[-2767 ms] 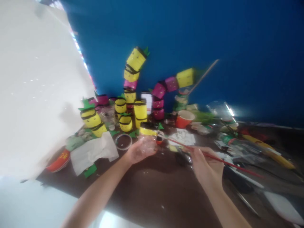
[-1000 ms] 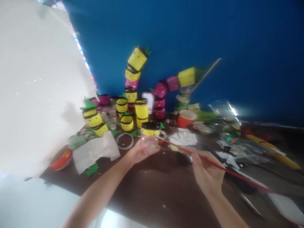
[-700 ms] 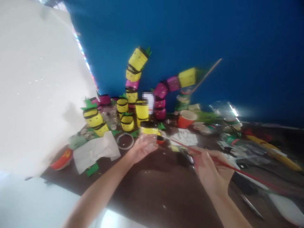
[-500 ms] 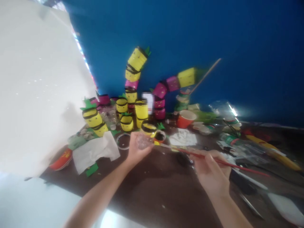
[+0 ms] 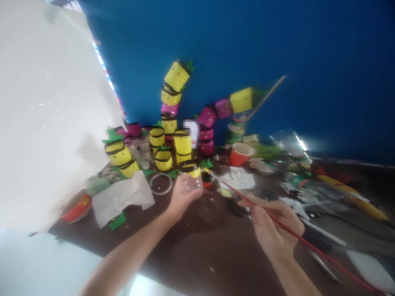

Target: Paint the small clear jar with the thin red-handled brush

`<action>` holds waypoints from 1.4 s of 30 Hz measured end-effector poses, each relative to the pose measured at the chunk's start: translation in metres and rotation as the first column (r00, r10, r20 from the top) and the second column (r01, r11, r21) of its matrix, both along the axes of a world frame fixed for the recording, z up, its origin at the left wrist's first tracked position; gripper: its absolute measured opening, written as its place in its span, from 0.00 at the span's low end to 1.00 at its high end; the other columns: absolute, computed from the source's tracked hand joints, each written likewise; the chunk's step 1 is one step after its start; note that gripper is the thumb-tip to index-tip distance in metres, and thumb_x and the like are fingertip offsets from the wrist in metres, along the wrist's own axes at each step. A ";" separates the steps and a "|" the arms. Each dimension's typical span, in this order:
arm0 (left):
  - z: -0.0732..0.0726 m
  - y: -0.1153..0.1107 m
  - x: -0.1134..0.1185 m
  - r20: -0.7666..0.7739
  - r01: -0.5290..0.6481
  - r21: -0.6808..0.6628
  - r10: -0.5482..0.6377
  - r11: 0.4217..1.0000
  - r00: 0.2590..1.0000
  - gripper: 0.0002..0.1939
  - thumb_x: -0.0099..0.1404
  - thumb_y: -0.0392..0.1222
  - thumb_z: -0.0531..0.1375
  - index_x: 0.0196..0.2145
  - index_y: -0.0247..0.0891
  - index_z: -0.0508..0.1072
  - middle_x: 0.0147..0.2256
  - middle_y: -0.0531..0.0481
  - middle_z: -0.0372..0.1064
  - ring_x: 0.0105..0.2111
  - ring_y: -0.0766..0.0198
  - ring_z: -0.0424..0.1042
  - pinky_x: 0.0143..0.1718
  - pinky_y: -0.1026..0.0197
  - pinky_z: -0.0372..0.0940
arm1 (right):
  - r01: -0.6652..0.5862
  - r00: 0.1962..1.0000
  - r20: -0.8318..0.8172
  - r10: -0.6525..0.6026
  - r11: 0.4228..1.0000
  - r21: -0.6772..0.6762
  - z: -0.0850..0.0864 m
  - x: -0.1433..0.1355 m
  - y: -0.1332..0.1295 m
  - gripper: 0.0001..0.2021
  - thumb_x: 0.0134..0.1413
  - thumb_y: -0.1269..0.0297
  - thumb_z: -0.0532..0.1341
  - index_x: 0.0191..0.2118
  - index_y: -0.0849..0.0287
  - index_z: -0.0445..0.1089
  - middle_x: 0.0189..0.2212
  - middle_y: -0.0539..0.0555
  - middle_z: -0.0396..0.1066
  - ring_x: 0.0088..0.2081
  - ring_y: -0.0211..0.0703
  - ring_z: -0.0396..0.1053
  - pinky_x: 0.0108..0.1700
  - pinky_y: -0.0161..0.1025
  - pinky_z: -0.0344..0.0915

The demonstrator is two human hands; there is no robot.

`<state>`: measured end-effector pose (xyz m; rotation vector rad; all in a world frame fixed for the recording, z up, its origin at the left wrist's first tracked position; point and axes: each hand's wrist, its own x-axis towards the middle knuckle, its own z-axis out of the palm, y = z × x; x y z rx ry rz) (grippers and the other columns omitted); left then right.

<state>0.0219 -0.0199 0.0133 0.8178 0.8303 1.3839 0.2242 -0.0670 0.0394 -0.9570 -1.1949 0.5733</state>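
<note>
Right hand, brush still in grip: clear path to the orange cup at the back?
Probably yes. The right hand holds the red brush; only low clutter on the table lies before the orange cup.

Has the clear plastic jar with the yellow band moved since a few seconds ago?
Yes. The clear plastic jar with the yellow band in the left hand has tipped, its rim now turned toward the orange paper cup.

one head-worn view looks forward and down, close over the table (image 5: pixel 191 255).

Stacked painted jars (image 5: pixel 169 97), orange cup (image 5: pixel 240 154), tissue (image 5: pixel 122 197)
</note>
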 end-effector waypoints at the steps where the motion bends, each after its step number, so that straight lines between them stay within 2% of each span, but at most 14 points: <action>1: -0.001 0.001 -0.001 -0.047 -0.045 0.003 0.045 0.999 0.998 0.28 0.44 0.41 0.71 0.42 0.40 0.66 0.41 0.49 0.71 0.43 0.58 0.71 0.47 0.54 0.62 | -0.021 1.000 0.019 0.020 0.999 0.030 0.001 -0.002 -0.002 0.06 0.51 0.61 0.64 0.31 0.56 0.68 0.30 0.53 0.78 0.35 0.49 0.77 0.44 0.50 0.72; 4: -0.003 0.002 -0.002 -0.074 -0.072 0.017 0.073 0.997 0.995 0.27 0.45 0.41 0.71 0.42 0.40 0.65 0.40 0.48 0.71 0.42 0.57 0.71 0.46 0.53 0.62 | -0.026 0.990 0.144 0.008 0.992 0.120 0.006 -0.010 -0.006 0.04 0.53 0.64 0.63 0.31 0.55 0.67 0.29 0.53 0.78 0.36 0.48 0.77 0.45 0.50 0.72; 7: -0.002 0.002 -0.002 -0.056 -0.068 0.022 0.069 0.997 0.996 0.28 0.45 0.40 0.71 0.42 0.39 0.65 0.41 0.47 0.71 0.42 0.57 0.71 0.46 0.53 0.62 | 0.005 0.977 0.213 -0.031 0.993 0.120 0.010 -0.016 -0.009 0.04 0.54 0.66 0.62 0.30 0.53 0.66 0.28 0.53 0.78 0.36 0.49 0.77 0.45 0.51 0.72; 13: -0.003 0.001 -0.001 -0.079 -0.031 0.035 0.034 0.999 0.996 0.27 0.47 0.39 0.70 0.44 0.40 0.66 0.42 0.47 0.71 0.44 0.56 0.71 0.49 0.52 0.61 | -0.034 0.976 0.219 -0.001 0.987 0.157 0.009 -0.020 -0.011 0.06 0.51 0.69 0.63 0.31 0.48 0.68 0.30 0.50 0.78 0.34 0.50 0.77 0.46 0.56 0.72; 23: 0.004 -0.002 0.000 -0.097 0.042 0.102 -0.032 0.994 0.995 0.26 0.49 0.40 0.69 0.45 0.41 0.65 0.45 0.46 0.70 0.49 0.54 0.68 0.53 0.51 0.59 | -0.067 0.965 0.264 -0.003 0.964 0.258 0.006 -0.021 -0.004 0.08 0.48 0.76 0.62 0.31 0.54 0.68 0.29 0.53 0.77 0.33 0.47 0.76 0.42 0.51 0.74; 27: -0.001 -0.002 0.000 -0.083 0.050 0.101 -0.042 0.994 0.996 0.27 0.50 0.40 0.69 0.46 0.41 0.65 0.46 0.46 0.70 0.49 0.54 0.69 0.53 0.51 0.59 | -0.114 0.955 0.293 0.037 0.962 0.249 0.009 -0.020 -0.005 0.08 0.48 0.75 0.62 0.30 0.54 0.67 0.27 0.52 0.77 0.32 0.48 0.77 0.42 0.52 0.73; 33: -0.008 0.001 -0.002 -0.120 0.049 0.108 -0.036 0.993 0.992 0.28 0.49 0.41 0.69 0.47 0.41 0.64 0.45 0.47 0.69 0.48 0.56 0.69 0.52 0.52 0.60 | -0.104 0.951 0.308 0.013 0.954 0.280 0.011 -0.019 -0.004 0.09 0.48 0.78 0.61 0.31 0.55 0.67 0.28 0.53 0.77 0.33 0.47 0.76 0.42 0.50 0.73; 36: -0.009 0.002 -0.002 -0.109 0.063 0.112 -0.051 0.992 0.993 0.30 0.49 0.41 0.69 0.48 0.41 0.63 0.45 0.47 0.69 0.47 0.56 0.69 0.52 0.51 0.61 | -0.157 0.947 0.317 0.050 0.934 0.320 0.012 -0.019 -0.001 0.10 0.47 0.79 0.61 0.31 0.56 0.67 0.26 0.53 0.76 0.31 0.47 0.76 0.42 0.50 0.73; 42: -0.009 0.002 -0.002 -0.123 0.072 0.127 -0.056 0.989 0.991 0.29 0.50 0.42 0.69 0.48 0.41 0.63 0.47 0.45 0.69 0.48 0.55 0.69 0.52 0.51 0.61 | -0.155 0.951 0.306 0.052 0.933 0.325 0.013 -0.019 -0.001 0.10 0.48 0.79 0.61 0.32 0.56 0.67 0.26 0.53 0.77 0.31 0.47 0.76 0.41 0.51 0.73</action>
